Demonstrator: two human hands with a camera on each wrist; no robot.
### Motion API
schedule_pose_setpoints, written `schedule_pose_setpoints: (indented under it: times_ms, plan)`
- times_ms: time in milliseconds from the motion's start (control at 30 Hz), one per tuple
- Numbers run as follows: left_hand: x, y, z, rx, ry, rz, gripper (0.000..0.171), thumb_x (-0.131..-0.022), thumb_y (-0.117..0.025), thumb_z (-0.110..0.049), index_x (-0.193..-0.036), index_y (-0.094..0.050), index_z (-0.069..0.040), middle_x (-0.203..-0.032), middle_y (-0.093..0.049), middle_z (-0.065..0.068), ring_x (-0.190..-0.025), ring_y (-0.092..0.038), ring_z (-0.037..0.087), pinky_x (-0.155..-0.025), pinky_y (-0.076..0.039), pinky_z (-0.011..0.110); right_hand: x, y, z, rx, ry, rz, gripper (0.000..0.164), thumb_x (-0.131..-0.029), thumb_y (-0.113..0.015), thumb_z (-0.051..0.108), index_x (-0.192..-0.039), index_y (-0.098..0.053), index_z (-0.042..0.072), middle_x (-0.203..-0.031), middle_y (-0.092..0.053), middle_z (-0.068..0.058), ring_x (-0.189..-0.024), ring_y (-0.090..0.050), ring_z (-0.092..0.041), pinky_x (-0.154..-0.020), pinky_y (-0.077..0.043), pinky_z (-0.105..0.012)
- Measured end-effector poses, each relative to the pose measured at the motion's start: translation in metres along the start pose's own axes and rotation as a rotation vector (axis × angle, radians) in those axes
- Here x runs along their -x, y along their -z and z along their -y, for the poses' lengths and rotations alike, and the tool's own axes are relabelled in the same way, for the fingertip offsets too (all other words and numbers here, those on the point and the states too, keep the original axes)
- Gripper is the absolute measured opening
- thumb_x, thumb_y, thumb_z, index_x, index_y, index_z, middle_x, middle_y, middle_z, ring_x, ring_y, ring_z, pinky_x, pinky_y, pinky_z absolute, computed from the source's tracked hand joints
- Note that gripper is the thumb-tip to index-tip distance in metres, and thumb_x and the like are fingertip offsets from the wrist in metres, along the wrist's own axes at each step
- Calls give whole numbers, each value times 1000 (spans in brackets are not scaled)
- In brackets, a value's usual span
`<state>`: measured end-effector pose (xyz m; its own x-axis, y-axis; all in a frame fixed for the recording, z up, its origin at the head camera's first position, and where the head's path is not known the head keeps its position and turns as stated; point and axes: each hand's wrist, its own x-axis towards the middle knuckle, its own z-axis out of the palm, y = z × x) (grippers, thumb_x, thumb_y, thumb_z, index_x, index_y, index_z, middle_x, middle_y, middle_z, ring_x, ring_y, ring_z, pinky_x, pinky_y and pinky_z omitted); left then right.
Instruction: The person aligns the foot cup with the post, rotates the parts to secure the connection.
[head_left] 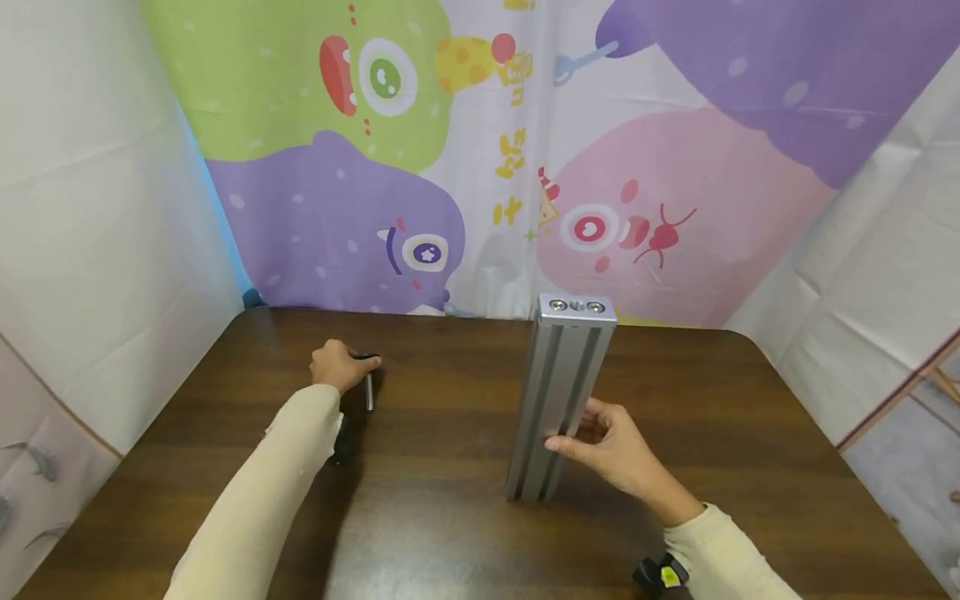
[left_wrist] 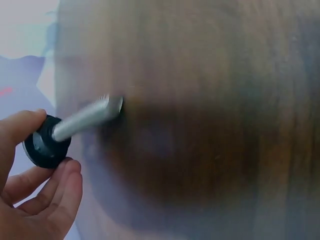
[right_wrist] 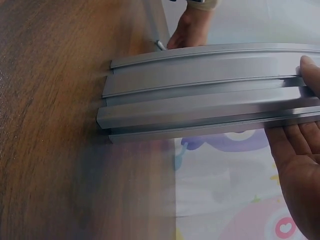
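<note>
A grey aluminium profile (head_left: 558, 392) with lengthwise slots stands on end on the table, leaning slightly. Its top face shows round holes. My right hand (head_left: 618, 450) grips it from the right at about mid-height, the thumb across the near face; the right wrist view shows fingers on both sides of the profile (right_wrist: 200, 75). Toward the back left, my left hand (head_left: 337, 365) holds a metal stud (head_left: 369, 392) with a black round base. In the left wrist view, thumb and fingers pinch the base (left_wrist: 47, 145), and the silver stud, blurred, points out over the table.
The dark wooden table (head_left: 435, 467) has rounded back corners. Behind it hangs a cloth (head_left: 480, 192) with cartoon monsters, and white sheets (head_left: 90, 208) hang at the sides. Dark devices (head_left: 660, 575) sit at the wrists.
</note>
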<state>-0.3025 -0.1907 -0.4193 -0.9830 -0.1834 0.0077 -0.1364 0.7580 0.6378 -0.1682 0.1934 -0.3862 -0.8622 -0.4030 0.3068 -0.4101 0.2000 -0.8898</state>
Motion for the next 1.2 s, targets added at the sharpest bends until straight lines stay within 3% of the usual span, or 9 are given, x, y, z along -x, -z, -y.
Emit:
schedule_pose_setpoints:
  times_ms: [133,300,467,600,733,833,1000,1200]
  plan:
    - [-1,10,2,38,-30,19,48,-83,-71,-37,-106,-70,6,-106,-68,24,-104,-58,45,-90,-46,53,0,-1,-1,-3,17,-1,20,-84,-71,2,-103,-65,-3,-94,-73,-3,-81,-69,-14,-66,-55,-29]
    - [3,25,-2,145,-36,104,54,-85,-68,-35,-119,-63,6,-120,-61,25,-112,-55,42,-92,-47,50,0,-1,-2,0,15,-3,20,-85,-71,2,-103,-65,-3,-95,-73,-4,-82,-69,-14,-66,-55,-29]
    - [8,40,-9,254,-3,185,71,-83,-70,-49,-130,-56,2,-133,-53,21,-123,-49,38,-99,-42,51,0,-1,-1,3,13,-5,21,-85,-71,2,-104,-64,-4,-96,-73,-5,-83,-69,-14,-68,-55,-28]
    - [10,52,-18,305,-47,236,78,-82,-68,-55,-135,-52,0,-139,-49,22,-123,-50,39,-101,-42,49,0,-1,-1,-7,17,-4,22,-85,-70,2,-105,-64,-6,-96,-73,-8,-84,-69,-13,-70,-55,-28]
    - [12,63,-35,413,-59,299,75,-86,-69,-46,-140,-45,0,-146,-41,21,-125,-50,39,-105,-39,48,0,-1,0,-19,18,-5,23,-85,-70,2,-106,-63,-7,-97,-73,-9,-86,-69,-14,-71,-56,-28]
    - [16,74,-52,442,-71,326,72,-88,-69,-40,-142,-43,-1,-148,-38,19,-127,-47,39,-108,-35,48,0,-2,0,-26,18,1,24,-86,-70,2,-106,-63,-7,-97,-73,-10,-86,-69,-14,-73,-56,-29]
    - [23,95,-86,426,-164,304,64,-88,-69,-37,-137,-50,0,-138,-50,19,-122,-51,34,-107,-36,46,-1,-2,0,-38,15,3,24,-85,-70,1,-107,-62,-7,-97,-73,-10,-87,-70,-15,-73,-56,-30]
    - [35,119,-131,408,-298,232,53,-86,-71,-33,-129,-59,-5,-116,-64,15,-114,-54,26,-101,-39,45,0,-1,-1,-41,23,2,25,-85,-70,1,-107,-62,-8,-97,-73,-11,-87,-70,-14,-73,-56,-29]
